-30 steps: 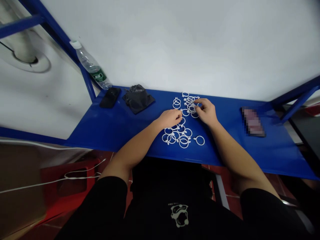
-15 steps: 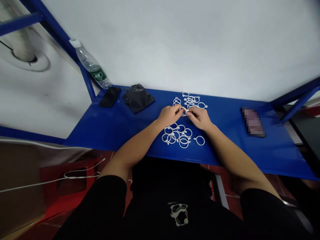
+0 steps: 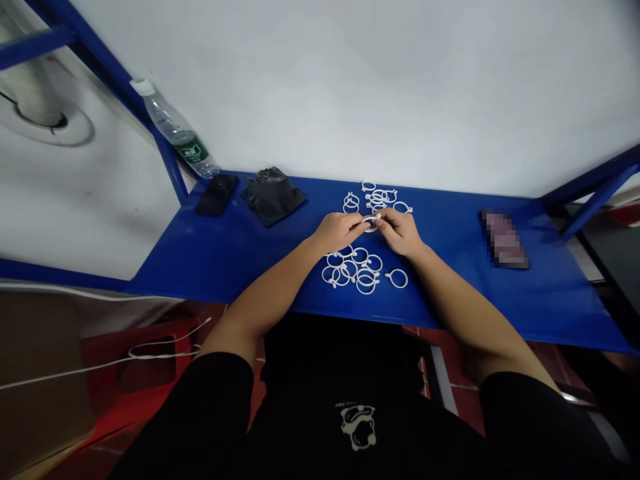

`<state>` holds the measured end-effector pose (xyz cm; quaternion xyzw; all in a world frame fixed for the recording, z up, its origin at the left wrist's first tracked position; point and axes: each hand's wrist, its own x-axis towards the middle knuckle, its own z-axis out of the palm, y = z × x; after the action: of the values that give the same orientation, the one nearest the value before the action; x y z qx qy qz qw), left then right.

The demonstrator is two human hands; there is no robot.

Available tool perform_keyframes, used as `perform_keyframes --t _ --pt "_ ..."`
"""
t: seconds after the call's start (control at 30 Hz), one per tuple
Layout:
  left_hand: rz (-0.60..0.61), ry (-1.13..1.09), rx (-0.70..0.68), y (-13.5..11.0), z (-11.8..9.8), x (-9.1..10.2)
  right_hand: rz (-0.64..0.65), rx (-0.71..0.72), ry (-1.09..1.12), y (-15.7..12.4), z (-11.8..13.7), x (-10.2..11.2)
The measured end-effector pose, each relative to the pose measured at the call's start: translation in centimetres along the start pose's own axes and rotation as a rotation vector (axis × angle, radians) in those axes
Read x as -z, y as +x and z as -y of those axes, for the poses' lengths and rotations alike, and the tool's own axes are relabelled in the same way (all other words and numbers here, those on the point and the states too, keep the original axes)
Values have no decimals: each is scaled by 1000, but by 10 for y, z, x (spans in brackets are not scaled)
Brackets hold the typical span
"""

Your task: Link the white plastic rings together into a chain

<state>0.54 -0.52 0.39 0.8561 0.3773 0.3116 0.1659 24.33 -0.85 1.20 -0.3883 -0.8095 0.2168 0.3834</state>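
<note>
Between my two hands is a white ring with a small tab (image 3: 371,219), held just above the blue table. My left hand (image 3: 336,231) pinches its left side with thumb and fingers. On the other side my right hand (image 3: 400,231) grips it near the tab; some fingertips are hidden. Several similar white rings (image 3: 350,270) lie in a loose overlapping cluster nearer my body, and a single ring (image 3: 399,279) sits apart to their right. Beyond my hands is another group of white rings (image 3: 383,197), with a smaller pair (image 3: 351,202) left of it.
The blue table (image 3: 450,267) meets a white wall at the back. A black pouch (image 3: 273,197), a dark phone (image 3: 217,195) and a clear bottle (image 3: 180,133) leaning on the frame are at left. A blurred-out flat object (image 3: 505,240) lies at right. Below left stands a red stool (image 3: 125,400).
The ring between my hands has turned, its tab now pointing up to the right. The hands have barely shifted, and the whole view has moved slightly.
</note>
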Motion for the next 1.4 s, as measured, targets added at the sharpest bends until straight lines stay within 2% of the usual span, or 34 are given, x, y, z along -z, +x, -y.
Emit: perform_keyframes --t 0.43,0.53,0.67,0.73,0.83,1.0,1.1,1.17,1.3,1.4 --pt "78 17 -79 0 -3 -5 51 3 26 2 -1 1" --pt "69 35 -26 1 -1 -4 13 -5 4 0 -1 -1" --pt "58 21 85 3 10 3 -123 -103 -93 2 -15 1" --pt "97 -5 92 3 13 7 -188 -138 -165 4 -26 6" --pt "209 -41 19 1 10 8 -259 -157 -260 7 -41 13" --pt "345 -41 -70 -3 -5 1 -281 -134 -290 7 -41 12" --pt "319 -22 -60 -2 -6 -3 -231 -87 -230 6 -31 10" --pt "235 -12 -11 -1 -4 -2 -155 -61 -167 5 -22 11" --pt "25 11 124 2 -2 0 83 6 -65 3 -7 10" --pt "-56 37 167 2 -2 -1 194 63 -70 3 -1 6"
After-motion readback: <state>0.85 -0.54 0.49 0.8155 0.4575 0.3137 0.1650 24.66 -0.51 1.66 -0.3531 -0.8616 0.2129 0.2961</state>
